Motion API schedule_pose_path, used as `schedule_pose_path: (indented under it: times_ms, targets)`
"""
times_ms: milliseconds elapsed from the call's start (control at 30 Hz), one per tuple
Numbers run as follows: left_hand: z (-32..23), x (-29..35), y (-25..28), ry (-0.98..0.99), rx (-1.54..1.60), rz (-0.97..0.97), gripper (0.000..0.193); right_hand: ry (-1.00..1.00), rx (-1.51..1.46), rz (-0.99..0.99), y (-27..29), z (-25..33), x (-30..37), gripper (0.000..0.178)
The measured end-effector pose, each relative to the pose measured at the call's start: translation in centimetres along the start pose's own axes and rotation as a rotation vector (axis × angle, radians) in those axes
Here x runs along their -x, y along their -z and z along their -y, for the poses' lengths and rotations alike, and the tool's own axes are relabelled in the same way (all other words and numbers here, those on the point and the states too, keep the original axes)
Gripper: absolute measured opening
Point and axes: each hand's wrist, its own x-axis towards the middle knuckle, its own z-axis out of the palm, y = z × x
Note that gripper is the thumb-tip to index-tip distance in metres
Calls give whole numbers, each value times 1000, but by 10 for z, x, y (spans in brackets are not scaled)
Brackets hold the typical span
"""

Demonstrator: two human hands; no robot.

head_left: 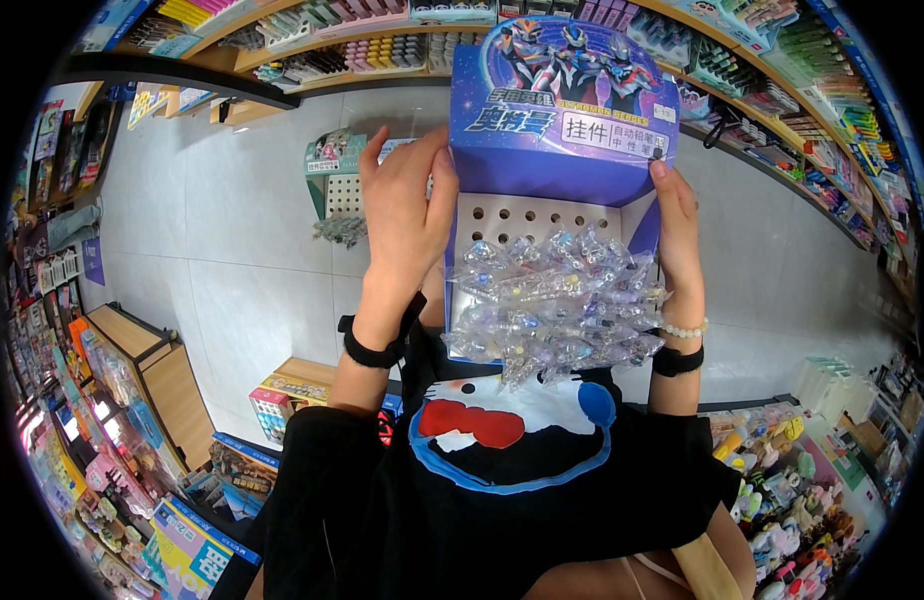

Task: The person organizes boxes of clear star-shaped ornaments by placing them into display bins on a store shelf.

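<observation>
A purple-blue cardboard display box [552, 172] with printed costumed figures on its raised header stands in front of my body. Its tray has rows of round holes. Several slim pens in clear plastic wrappers [557, 300] stand in the nearer rows, while the far rows of holes are bare. At the header's left edge, my left hand [407, 200] grips the box, with one finger raised away from it. My right hand [677, 215] holds the opposite edge, its thumb against the front corner and its other fingers partly hidden.
A smaller green display box [334, 185] sits on the grey tiled floor [252, 230] beyond my left hand. Stocked stationery shelves [382, 50] curve along the far side. Plush toys [792, 500] fill a display at the lower right, and a wooden stand [162, 375] is at left.
</observation>
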Motion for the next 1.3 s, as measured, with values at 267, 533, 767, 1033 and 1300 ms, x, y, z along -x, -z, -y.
schedule_pose_path:
  times_ms: [267,533,767,1033,1300]
  targets:
    - [-4,-2,2,13,-33,15,19,3,-51,19,3,-6,-2,36]
    - [-7,-4,3,24,-31,25,19,37,-10,-1,2,-5,1,33]
    - [-8,-2,5,-37,-36,3,19,121,22,-16,3,-7,7,31]
    - [-8,5,6,-34,-5,-26,18,192,-22,19,4,-15,10,30]
    - [-10,4,4,-31,26,-70,17,213,-42,-9,2,-15,7,29]
